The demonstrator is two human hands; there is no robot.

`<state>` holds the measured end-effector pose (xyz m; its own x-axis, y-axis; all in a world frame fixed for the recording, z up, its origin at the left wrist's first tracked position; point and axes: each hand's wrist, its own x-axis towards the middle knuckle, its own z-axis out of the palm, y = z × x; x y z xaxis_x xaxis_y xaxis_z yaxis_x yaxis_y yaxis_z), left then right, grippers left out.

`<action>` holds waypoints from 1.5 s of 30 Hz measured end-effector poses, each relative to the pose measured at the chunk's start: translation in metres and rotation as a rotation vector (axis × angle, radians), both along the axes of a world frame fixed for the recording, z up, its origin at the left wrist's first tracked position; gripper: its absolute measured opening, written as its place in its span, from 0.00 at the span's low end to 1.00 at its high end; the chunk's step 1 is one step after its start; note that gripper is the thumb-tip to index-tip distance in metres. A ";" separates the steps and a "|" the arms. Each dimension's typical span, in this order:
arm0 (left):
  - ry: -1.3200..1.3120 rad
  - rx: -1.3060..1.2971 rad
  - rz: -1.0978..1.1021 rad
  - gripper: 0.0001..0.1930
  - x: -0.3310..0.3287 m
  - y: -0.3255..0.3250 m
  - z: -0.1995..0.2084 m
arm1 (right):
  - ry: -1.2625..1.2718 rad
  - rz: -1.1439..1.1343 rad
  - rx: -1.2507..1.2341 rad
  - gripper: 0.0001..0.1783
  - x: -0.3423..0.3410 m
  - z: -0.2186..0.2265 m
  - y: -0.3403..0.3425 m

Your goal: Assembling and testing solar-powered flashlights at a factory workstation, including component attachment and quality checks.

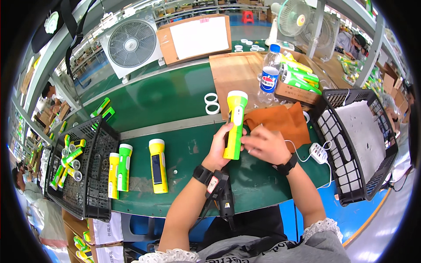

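Note:
Upright over the bench, a yellow and green flashlight (236, 125) with a white head end rests in my left hand (219, 147), whose fingers wrap round its lower part. Close by its right side is my right hand (267, 144), with fingers curled together; whether they pinch something small or only touch the flashlight is hidden. To the left on the bench stand a green and white flashlight (124, 166), a yellow flashlight (113, 175) and another yellow one with a dark panel (158, 166). Beside my left wrist a black power tool (226, 197) hangs at the bench edge.
A black crate (98, 175) with flashlight parts is at left. At right are another black crate (335, 153), a white power strip (318, 153) with cable and an orange cloth (280, 125). Beyond are white rings (212, 108), a bottle (269, 72) and a flashlight-filled box (291, 94).

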<state>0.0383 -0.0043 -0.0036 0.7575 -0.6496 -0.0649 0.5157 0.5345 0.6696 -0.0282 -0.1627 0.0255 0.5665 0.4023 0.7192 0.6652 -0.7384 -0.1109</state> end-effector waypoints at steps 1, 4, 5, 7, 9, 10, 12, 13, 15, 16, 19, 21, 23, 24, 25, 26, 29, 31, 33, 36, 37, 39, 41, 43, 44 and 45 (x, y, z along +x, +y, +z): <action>0.014 0.023 0.033 0.19 0.001 -0.001 -0.001 | 0.000 0.006 -0.002 0.20 -0.002 0.004 0.002; 0.023 0.030 0.015 0.22 0.001 -0.005 0.000 | 0.055 0.028 -0.226 0.22 -0.002 0.003 0.006; 0.025 0.028 0.016 0.22 0.003 -0.004 -0.001 | 0.057 0.030 -0.228 0.22 0.000 -0.001 0.007; 0.007 -0.274 -0.168 0.25 0.007 -0.002 -0.002 | 0.018 -0.072 -0.092 0.19 0.005 -0.006 0.006; -0.042 -0.157 -0.109 0.23 0.005 -0.005 0.001 | 0.025 -0.086 -0.021 0.18 0.005 -0.006 0.005; -0.059 -0.154 -0.052 0.22 0.001 -0.007 0.005 | 0.063 -0.095 0.072 0.19 0.006 -0.006 0.004; -0.078 -0.152 0.007 0.22 -0.003 -0.008 0.007 | 0.098 -0.095 0.178 0.21 0.007 -0.007 0.002; -0.076 -0.121 0.059 0.24 -0.001 -0.007 0.002 | 0.097 -0.093 0.178 0.21 0.006 -0.006 0.002; -0.076 -0.091 0.111 0.26 -0.001 -0.006 0.000 | 0.231 -0.094 0.186 0.22 0.005 -0.004 0.000; -0.091 -0.095 0.114 0.28 -0.002 -0.005 0.001 | 0.230 -0.094 0.186 0.22 0.004 -0.004 -0.002; -0.127 -0.101 0.132 0.31 -0.006 -0.004 0.002 | 0.291 -0.078 0.208 0.22 0.003 -0.003 -0.007; -0.147 -0.102 0.149 0.32 -0.006 -0.003 0.003 | 0.221 0.047 0.219 0.19 0.004 -0.001 -0.009; -0.169 -0.095 0.127 0.33 -0.005 -0.002 0.005 | 0.222 0.099 0.203 0.18 0.004 -0.001 -0.014; -0.171 -0.097 0.127 0.33 -0.004 -0.003 0.004 | 0.223 0.147 0.186 0.17 0.004 0.000 -0.016; -0.200 -0.072 0.140 0.32 -0.004 -0.005 0.003 | 0.221 0.147 0.184 0.17 0.004 0.000 -0.015; -0.228 -0.047 0.153 0.31 -0.003 -0.006 0.003 | 0.224 0.117 0.284 0.17 0.004 0.000 -0.013; -0.276 -0.050 0.135 0.34 -0.002 -0.007 0.001 | 0.279 0.025 0.415 0.20 0.007 0.000 -0.008; -0.287 -0.061 0.104 0.35 -0.002 -0.008 0.002 | 0.240 -0.080 0.412 0.26 0.009 0.002 -0.005; -0.299 -0.070 0.079 0.36 -0.002 -0.007 0.003 | 0.295 -0.055 0.393 0.29 0.012 0.001 -0.006; -0.411 -0.014 0.033 0.36 -0.005 0.003 0.001 | 0.410 -0.014 0.341 0.33 0.013 -0.003 -0.006; -0.446 0.004 0.021 0.36 -0.008 0.004 0.003 | 0.468 0.004 0.309 0.34 0.014 -0.006 -0.006; -0.465 0.001 0.008 0.38 -0.009 -0.004 0.002 | 0.357 -0.129 0.174 0.32 0.012 -0.012 -0.010; -0.637 -0.210 0.019 0.30 -0.009 -0.009 -0.002 | -0.012 -0.054 0.283 0.26 0.011 -0.009 -0.015; -0.478 -0.172 -0.040 0.26 -0.011 -0.008 0.004 | -0.278 0.152 0.946 0.24 0.003 -0.023 -0.006; -0.411 -0.097 -0.013 0.16 -0.011 -0.006 0.003 | -0.287 0.076 0.732 0.25 0.004 -0.011 -0.005; -0.414 -0.100 0.000 0.16 -0.007 -0.003 0.000 | -0.297 -0.010 0.511 0.26 0.000 -0.001 -0.015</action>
